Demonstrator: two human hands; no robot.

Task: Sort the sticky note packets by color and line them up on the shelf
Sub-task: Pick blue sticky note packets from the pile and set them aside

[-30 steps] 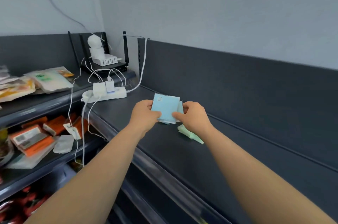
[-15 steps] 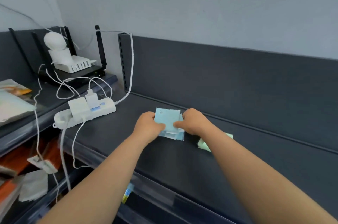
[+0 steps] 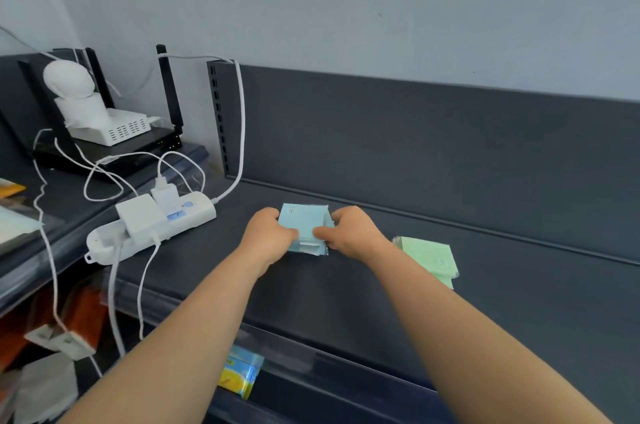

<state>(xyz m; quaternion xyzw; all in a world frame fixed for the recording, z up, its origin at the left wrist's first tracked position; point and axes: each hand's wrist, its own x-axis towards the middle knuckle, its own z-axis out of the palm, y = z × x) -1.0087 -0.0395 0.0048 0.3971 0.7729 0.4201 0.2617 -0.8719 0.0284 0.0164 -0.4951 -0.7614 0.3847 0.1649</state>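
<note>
A small stack of light blue sticky note packets (image 3: 303,222) stands tilted on the dark shelf (image 3: 346,292), near its back panel. My left hand (image 3: 268,236) grips the stack's left edge, thumb on its front. On the opposite edge, my right hand (image 3: 349,231) pinches it the same way. Light green sticky note packets (image 3: 427,255) lie flat on the shelf just right of my right wrist, with neither hand on them.
A white power strip (image 3: 152,226) with plugged adapters and cables lies at the shelf's left end. A black router (image 3: 107,149) with a white device on top stands behind it. A yellow and blue packet (image 3: 240,375) shows on the lower shelf.
The view has shifted right and closer. Both hands have lowered the blue stack toward the shelf surface. More of the green packets shows beside my right wrist.
</note>
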